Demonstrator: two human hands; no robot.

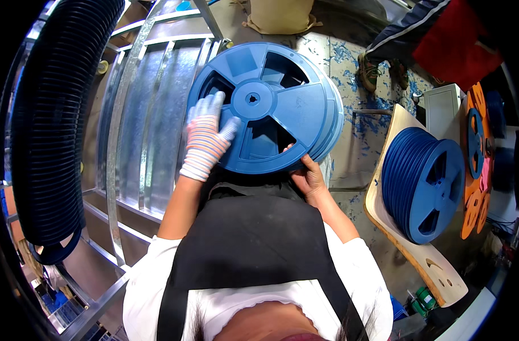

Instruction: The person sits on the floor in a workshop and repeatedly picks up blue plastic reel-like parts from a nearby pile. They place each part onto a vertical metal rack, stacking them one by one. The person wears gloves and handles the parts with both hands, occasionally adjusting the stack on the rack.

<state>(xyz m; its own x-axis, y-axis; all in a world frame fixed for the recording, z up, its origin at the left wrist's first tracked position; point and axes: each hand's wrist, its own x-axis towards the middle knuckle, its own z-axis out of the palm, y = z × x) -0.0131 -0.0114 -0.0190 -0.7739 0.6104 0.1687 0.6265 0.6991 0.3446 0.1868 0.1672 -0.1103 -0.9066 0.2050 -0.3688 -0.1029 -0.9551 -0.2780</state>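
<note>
A stack of blue plastic reels (302, 108) stands in front of my lap, its top face toward me with a small centre hole and wedge-shaped openings. My left hand (207, 135), in a striped glove with light-blue fingertips, lies against the left part of that face. Its fingers are spread, slightly smeared by motion, and do not wrap round the rim. My bare right hand (309, 175) grips the lower right rim, thumb outside and a fingertip showing through the lower opening. Its other fingers are hidden under the reel.
Beside me at left stands a metal frame rack (118, 142), with a long row of dark reels (52, 125) beyond. At right, more blue reels (423, 184) sit on a wooden chair (396, 241), near orange reels (476, 193). Another person's legs (393, 42) show at the far right.
</note>
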